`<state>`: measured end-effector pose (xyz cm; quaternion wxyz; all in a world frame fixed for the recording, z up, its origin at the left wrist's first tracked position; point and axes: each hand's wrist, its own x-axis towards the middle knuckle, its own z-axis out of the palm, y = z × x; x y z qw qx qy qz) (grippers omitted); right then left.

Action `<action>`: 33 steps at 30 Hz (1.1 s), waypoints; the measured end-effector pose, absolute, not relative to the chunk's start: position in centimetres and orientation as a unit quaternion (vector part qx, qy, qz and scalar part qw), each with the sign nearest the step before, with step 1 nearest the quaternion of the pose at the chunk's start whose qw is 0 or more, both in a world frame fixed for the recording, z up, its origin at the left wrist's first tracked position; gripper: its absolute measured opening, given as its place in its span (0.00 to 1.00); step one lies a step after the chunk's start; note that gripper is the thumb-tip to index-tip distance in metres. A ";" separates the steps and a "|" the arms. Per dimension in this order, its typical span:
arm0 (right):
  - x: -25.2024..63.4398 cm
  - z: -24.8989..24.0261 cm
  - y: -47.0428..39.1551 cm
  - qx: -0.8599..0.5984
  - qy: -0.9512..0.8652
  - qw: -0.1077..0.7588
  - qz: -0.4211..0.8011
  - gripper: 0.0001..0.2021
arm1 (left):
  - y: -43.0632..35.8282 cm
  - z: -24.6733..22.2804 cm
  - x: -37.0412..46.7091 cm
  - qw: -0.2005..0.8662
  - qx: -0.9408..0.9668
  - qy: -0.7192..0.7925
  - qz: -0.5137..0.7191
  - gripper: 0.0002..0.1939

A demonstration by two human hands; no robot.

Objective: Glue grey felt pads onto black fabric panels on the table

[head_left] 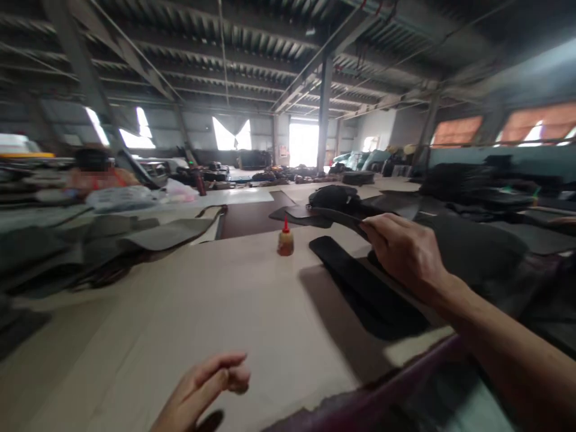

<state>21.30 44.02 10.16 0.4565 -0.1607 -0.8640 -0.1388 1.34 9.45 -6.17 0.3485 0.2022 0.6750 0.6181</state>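
My right hand [407,252] is closed on the edge of a dark flat piece of sheet material [337,216], which juts out to the left from the fingers. Below that hand, a long black strip [364,288] lies on the pale tabletop [193,300] and casts a shadow. My left hand [209,384] hovers low over the near part of the table, fingers loosely bent and apart, with nothing visible in them. Left of the strip stands a small bottle [285,243] with a red pointed cap and amber contents.
Grey sheet pieces [103,237] are heaped along the left side. More dark material [472,240] is piled to the right. A black bundle [333,197] rests farther back. Across the table at left is another person [96,174], near a clear plastic bag [119,198].
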 end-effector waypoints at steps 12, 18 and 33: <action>15.7 0.6 29.5 0.144 -0.922 0.229 0.277 0.16 | 7.8 -4.0 -1.4 0.398 0.013 0.359 0.844 0.39; 16.7 -9.5 41.9 -0.038 -0.950 0.284 0.123 0.20 | 8.1 -3.9 -1.6 0.390 -0.011 0.354 0.850 0.40; 18.8 -15.1 47.4 0.061 -0.968 0.243 -0.014 0.32 | 8.4 -5.2 -2.0 0.397 0.044 0.367 0.840 0.29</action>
